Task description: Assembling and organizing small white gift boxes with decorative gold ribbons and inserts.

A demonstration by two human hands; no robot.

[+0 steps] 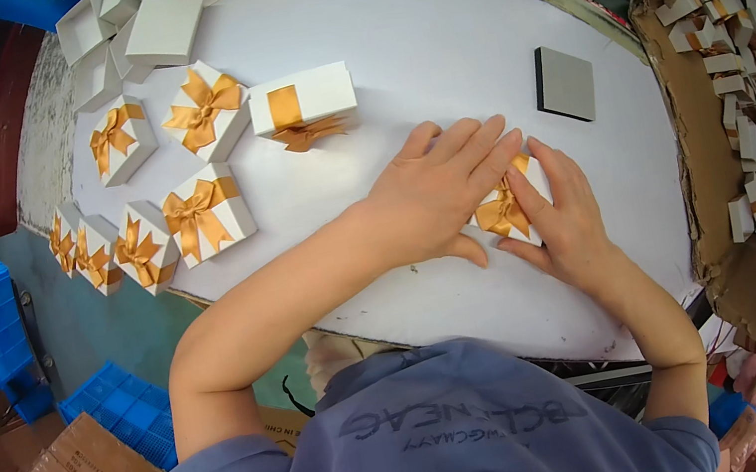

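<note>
A small white gift box [504, 212] with a gold ribbon bow lies on the white table, between my two hands. My left hand [445, 186] reaches over its left and far side, fingers stretched toward the bow and thumb pointing down at the near left. From the right, my right hand [570, 220] closes around the same box, with fingertips on its top and thumb along the near edge. Part of the box is hidden under the fingers. Beyond the hands, a flat grey square pad with dark sides [565, 84] lies on the table.
Several bowed gift boxes [208, 213] stand at the table's left, with one box on its side [304, 102]. Open white boxes [165, 29] pile at the far left. A cardboard carton [695, 109] full of finished boxes stands right. Blue crates [4, 322] are on the floor left.
</note>
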